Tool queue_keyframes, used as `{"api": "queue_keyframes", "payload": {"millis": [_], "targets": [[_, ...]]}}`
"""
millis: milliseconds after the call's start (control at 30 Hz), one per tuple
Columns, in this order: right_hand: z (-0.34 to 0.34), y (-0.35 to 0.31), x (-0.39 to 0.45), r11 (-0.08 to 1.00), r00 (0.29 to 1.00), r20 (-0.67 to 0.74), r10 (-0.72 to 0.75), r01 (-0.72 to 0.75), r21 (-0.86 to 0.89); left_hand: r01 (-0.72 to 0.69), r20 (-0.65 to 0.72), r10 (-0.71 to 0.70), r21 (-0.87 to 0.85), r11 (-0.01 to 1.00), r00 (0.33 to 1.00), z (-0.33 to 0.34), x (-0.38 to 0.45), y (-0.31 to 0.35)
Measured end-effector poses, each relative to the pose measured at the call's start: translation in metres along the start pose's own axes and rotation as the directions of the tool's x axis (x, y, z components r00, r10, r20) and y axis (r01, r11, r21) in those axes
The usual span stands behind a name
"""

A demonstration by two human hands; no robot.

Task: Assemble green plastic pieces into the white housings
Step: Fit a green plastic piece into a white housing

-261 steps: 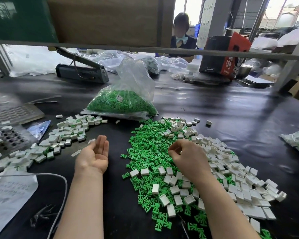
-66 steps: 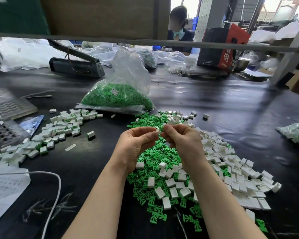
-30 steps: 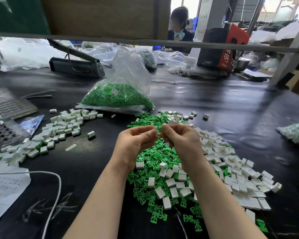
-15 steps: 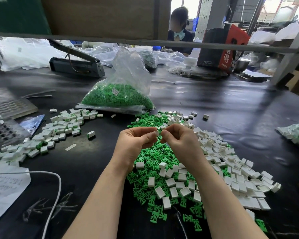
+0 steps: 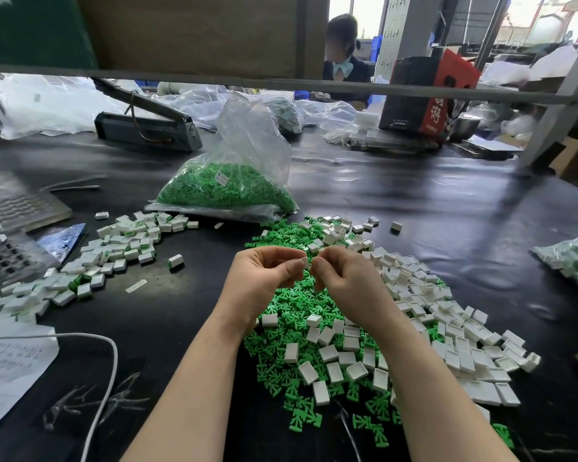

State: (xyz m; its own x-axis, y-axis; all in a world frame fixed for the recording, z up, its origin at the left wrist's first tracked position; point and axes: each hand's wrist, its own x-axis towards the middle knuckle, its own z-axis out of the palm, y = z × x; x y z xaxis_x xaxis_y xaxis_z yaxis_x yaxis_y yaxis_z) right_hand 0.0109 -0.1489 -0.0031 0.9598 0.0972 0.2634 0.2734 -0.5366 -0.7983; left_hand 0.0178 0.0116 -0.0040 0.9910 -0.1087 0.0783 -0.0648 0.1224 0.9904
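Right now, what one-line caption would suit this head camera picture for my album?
Two hands pinch a small white housing above a heap of green pieces on a black table.

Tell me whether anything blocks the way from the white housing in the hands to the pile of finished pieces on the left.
Nothing visible does. The left hand pinches the small white plastic housing against the right hand; bare black table lies between them and the pile of assembled white-and-green pieces.
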Motion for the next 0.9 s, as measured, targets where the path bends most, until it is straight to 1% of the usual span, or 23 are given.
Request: {"api": "queue_keyframes", "payload": {"millis": [67, 233, 367, 533, 900], "targets": [[-0.0002, 0.0002, 0.0, 1.0, 1.0, 0.02, 0.0, 0.001, -0.023, -0.001, 0.004, 0.001, 0.016, 1.0, 1.0, -0.0005, 0.0, -0.0004], [-0.0004, 0.0002, -0.0003, 0.999, 0.999, 0.044, 0.011, -0.013, 0.044, 0.036, 0.018, -0.036, 0.007, 0.999, 0.999, -0.001, 0.0, -0.0013], [0.0009, 0.0014, 0.0001, 0.999, 0.997, 0.072, 0.033, -0.035, 0.035, 0.061, -0.003, -0.061, 0.058, 0.996, 0.998, -0.001, 0.0012, -0.0027], [0.0013, 0.0016, -0.0015, 0.998, 0.992, 0.117, 0.057, -0.056, -0.018, 0.056, 0.004, -0.056, 0.052, 0.997, 0.998, 0.0, -0.0001, -0.0013], [-0.0007, -0.0015, -0.0031, 0.994, 0.986, 0.16, 0.04, -0.056, 0.094, 0.032, 0.015, -0.032, 0.03, 0.999, 0.999, 0.0017, -0.0016, 0.0015]]}}
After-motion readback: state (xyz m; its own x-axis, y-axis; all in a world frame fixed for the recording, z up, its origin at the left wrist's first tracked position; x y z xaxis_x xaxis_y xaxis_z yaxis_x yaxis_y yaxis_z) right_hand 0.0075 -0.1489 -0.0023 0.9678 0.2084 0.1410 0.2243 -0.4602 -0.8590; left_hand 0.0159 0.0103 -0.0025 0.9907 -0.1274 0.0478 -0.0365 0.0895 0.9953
